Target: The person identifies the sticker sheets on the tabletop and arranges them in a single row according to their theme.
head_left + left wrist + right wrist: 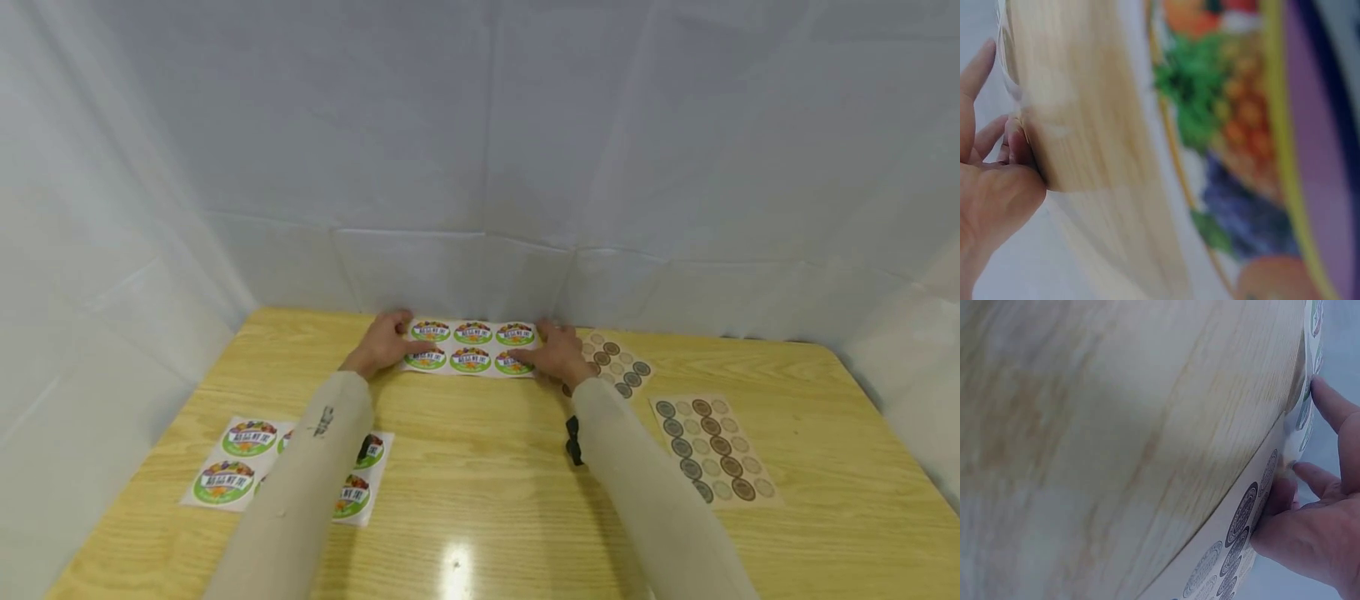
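Note:
A white sheet of oval fruit stickers point(471, 346) lies at the table's far edge, against the hanging grey sheeting. At its left end is my left hand point(383, 340), the thumb reaching over the stickers and the index finger by the far corner. My right hand point(559, 353) touches the right end, thumb and index finger spread on it. The right wrist view shows that end slightly raised beside the right hand point(1319, 512). Partly under the right hand and forearm lies a beige sheet of round stickers point(619, 364). The left hand point(994, 187) has its other fingers bent.
Another fruit sticker sheet point(238, 465) lies at the left, partly behind the left sleeve. At the right is a second beige sheet of round stickers point(712, 450). White sheeting point(97, 275) hangs along the left side of the wooden table point(465, 467).

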The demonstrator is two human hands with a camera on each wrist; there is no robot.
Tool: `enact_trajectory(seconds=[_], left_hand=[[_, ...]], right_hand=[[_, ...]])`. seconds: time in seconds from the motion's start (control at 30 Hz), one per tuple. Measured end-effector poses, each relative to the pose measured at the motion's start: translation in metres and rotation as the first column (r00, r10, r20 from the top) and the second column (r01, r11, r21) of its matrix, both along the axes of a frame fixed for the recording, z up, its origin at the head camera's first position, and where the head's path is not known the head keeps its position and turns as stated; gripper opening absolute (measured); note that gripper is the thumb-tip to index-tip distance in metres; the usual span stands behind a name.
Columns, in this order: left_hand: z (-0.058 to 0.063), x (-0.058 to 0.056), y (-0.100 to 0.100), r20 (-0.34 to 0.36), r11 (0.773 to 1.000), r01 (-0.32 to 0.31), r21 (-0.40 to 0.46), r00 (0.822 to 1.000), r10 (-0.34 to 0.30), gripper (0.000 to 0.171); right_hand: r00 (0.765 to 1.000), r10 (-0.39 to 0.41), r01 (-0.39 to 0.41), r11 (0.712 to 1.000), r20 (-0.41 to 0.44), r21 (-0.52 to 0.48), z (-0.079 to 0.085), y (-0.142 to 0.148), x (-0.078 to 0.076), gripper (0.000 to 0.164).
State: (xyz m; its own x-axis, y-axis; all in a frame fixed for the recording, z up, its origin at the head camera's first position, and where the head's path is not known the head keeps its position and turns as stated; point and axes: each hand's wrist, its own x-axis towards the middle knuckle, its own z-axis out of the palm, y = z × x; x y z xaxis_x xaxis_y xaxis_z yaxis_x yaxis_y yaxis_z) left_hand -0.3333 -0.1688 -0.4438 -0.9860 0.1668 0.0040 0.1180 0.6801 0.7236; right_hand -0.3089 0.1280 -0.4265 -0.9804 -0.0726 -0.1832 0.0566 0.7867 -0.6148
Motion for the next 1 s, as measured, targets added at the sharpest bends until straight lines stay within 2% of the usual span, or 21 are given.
enact_trajectory(seconds=[0.2,0.4,0.63,0.83,0.9,1.0], left_hand=[[-0.0003,-0.0003,0.0007,-0.011,0.999,0.011,-0.034,1.000,-0.012,0.080],[0.0017,0.0013,0.0023,-0.003,0.999,0.005,-0.046,1.000,-0.005,0.080],[0.0014,0.0020,0.0029,-0.050,0.999,0.005,-0.032,0.999,-0.007,0.056],[-0.0011,0.0013,0.0024,-0.059,1.000,0.006,-0.008,0.998,-0.006,0.059],[-0.0010,0.0016,0.0023,-0.048,0.999,0.005,-0.033,0.999,-0.006,0.060],[-0.0002,0.0025,0.0027,-0.029,0.996,0.003,-0.088,1.000,-0.005,0.070]], right_hand=[[0.999,0.000,0.000,1.000,-0.033,0.001,-0.0015,-0.0002,0.0012,0.076],[0.999,-0.014,0.012,0.999,-0.051,-0.044,-0.0028,-0.0018,0.0012,0.070],[0.998,-0.022,0.019,0.999,-0.065,-0.039,-0.0031,-0.0026,0.0006,0.072],[0.998,-0.030,0.027,0.998,-0.062,-0.051,-0.0036,-0.0025,0.0007,0.069],[0.998,-0.031,0.028,0.998,-0.061,-0.051,-0.0040,-0.0026,0.0006,0.068],[0.998,-0.031,0.028,0.999,-0.061,-0.046,-0.0046,-0.0026,0.0002,0.068]])
